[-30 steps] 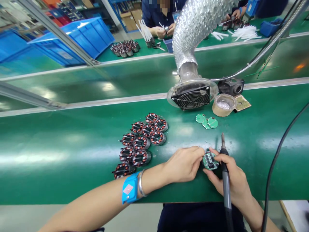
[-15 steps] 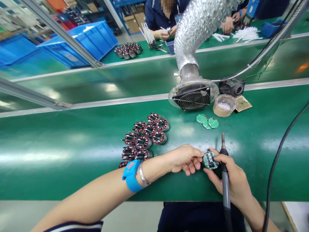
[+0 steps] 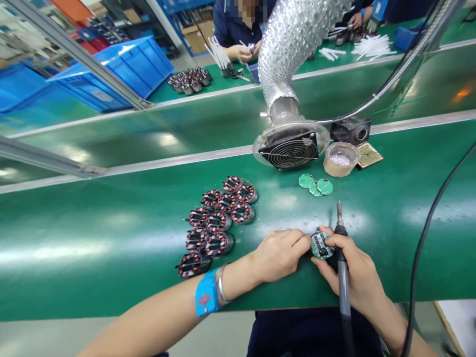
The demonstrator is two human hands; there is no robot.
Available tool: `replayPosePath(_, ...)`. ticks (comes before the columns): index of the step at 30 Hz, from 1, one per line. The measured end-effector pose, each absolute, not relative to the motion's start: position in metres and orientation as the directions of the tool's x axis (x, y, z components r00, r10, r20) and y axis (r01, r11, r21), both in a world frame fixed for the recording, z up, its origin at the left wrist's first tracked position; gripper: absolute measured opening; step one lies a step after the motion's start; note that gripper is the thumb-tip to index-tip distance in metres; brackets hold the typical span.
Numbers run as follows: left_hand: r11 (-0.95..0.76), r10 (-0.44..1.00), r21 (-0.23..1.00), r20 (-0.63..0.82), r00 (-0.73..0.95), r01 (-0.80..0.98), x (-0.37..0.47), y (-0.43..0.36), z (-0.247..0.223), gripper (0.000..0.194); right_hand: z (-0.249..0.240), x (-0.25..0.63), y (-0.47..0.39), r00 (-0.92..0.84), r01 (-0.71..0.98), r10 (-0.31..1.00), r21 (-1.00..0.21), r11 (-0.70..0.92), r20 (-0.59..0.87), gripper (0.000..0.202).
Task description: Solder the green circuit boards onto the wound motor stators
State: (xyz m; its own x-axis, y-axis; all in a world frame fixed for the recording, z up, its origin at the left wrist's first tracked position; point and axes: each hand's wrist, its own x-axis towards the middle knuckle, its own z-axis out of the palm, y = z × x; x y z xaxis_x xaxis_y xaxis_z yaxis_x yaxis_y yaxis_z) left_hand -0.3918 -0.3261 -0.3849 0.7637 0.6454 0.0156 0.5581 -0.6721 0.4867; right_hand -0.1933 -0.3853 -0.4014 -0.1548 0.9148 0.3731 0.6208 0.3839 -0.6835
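Observation:
My right hand point(image 3: 359, 265) grips a round green circuit board point(image 3: 322, 245) with black parts on its face, thumb and fingers about its rim. A soldering iron point(image 3: 343, 282) is also held in that hand, its tip pointing away from me, apart from the board. At the board's left edge, my left hand point(image 3: 280, 253) is closed with its back turned up. Its fingertips are hidden, so what they pinch cannot be made out. Left of it stand several round motor stators point(image 3: 218, 222) with copper windings. Beyond my hands lie three round green boards point(image 3: 315, 184).
A fume extractor point(image 3: 290, 148) on a silver duct point(image 3: 284, 49) hangs over the bench. Behind the loose boards sit a tub of shiny bits point(image 3: 340, 159), a flat square pad point(image 3: 369, 155) and a black iron holder point(image 3: 350, 131). A black cable point(image 3: 427, 238) runs down the right. Co-workers sit opposite.
My left hand has turned over from palm side showing to knuckles up, staying at the board's left edge. My right hand keeps the board and iron. The view has shifted slightly.

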Motion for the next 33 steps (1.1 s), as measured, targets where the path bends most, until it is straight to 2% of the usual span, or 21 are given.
replayPosePath(2,-0.616,0.673,0.558,0.006,0.739,0.556,-0.395,-0.329,-0.386,0.03,-0.402,-0.194,-0.385,-0.154,0.612,0.92,-0.696,0.375,0.361,0.027)
replayPosePath(4,-0.429,0.753,0.718,-0.05,0.656,0.547,-0.395,-0.331,-0.385,0.025,-0.403,-0.193,-0.386,-0.153,0.608,0.926,-0.706,0.364,0.345,0.027)
replayPosePath(6,-0.071,0.82,0.888,-0.207,0.533,0.455,-0.393,-0.33,-0.384,0.02,-0.404,-0.192,-0.386,-0.149,0.606,0.93,-0.712,0.355,0.337,0.027)
replayPosePath(7,0.135,0.814,0.921,-0.313,0.489,0.365,-0.391,-0.329,-0.384,0.022,-0.404,-0.192,-0.387,-0.148,0.607,0.931,-0.713,0.351,0.333,0.027)
replayPosePath(9,0.46,0.736,0.87,-0.485,0.473,0.177,-0.386,-0.323,-0.384,0.034,-0.404,-0.191,-0.387,-0.143,0.61,0.931,-0.711,0.349,0.335,0.027)
replayPosePath(10,0.552,0.692,0.826,-0.532,0.488,0.116,-0.384,-0.319,-0.385,0.04,-0.404,-0.19,-0.387,-0.141,0.613,0.931,-0.708,0.35,0.338,0.027)
replayPosePath(14,0.685,0.54,0.718,-0.614,0.576,0.122,-0.381,-0.3,-0.383,0.053,-0.404,-0.189,-0.387,-0.138,0.619,0.933,-0.706,0.344,0.333,0.03)
replayPosePath(17,0.675,0.496,0.718,-0.613,0.615,0.171,-0.378,-0.289,-0.383,0.056,-0.404,-0.189,-0.386,-0.135,0.62,0.942,-0.715,0.323,0.309,0.031)
replayPosePath(25,0.508,0.595,0.841,-0.5,0.629,0.188,-0.376,-0.296,-0.386,0.051,-0.408,-0.186,-0.385,-0.156,0.657,0.919,-0.657,0.37,0.362,0.032)
replayPosePath(27,0.336,0.644,0.904,-0.424,0.636,0.263,-0.389,-0.306,-0.377,0.046,-0.41,-0.185,-0.388,-0.175,0.654,0.906,-0.642,0.4,0.386,0.032)
replayPosePath(29,0.019,0.753,0.918,-0.274,0.599,0.397,-0.408,-0.318,-0.365,0.036,-0.408,-0.182,-0.391,-0.248,0.624,0.881,-0.629,0.463,0.402,0.031)
replayPosePath(30,-0.159,0.818,0.858,-0.163,0.552,0.489,-0.42,-0.322,-0.359,0.029,-0.406,-0.18,-0.392,-0.305,0.6,0.865,-0.625,0.499,0.398,0.032)
replayPosePath(31,-0.301,0.877,0.739,-0.034,0.479,0.603,-0.433,-0.326,-0.354,0.023,-0.403,-0.176,-0.391,-0.361,0.577,0.848,-0.622,0.53,0.389,0.035)
replayPosePath(32,-0.372,0.914,0.582,0.092,0.396,0.723,-0.445,-0.327,-0.349,0.018,-0.4,-0.171,-0.389,-0.405,0.558,0.833,-0.619,0.552,0.378,0.038)
replayPosePath(33,-0.369,0.929,0.421,0.185,0.319,0.829,-0.456,-0.327,-0.347,0.021,-0.396,-0.166,-0.386,-0.424,0.553,0.824,-0.613,0.564,0.375,0.039)
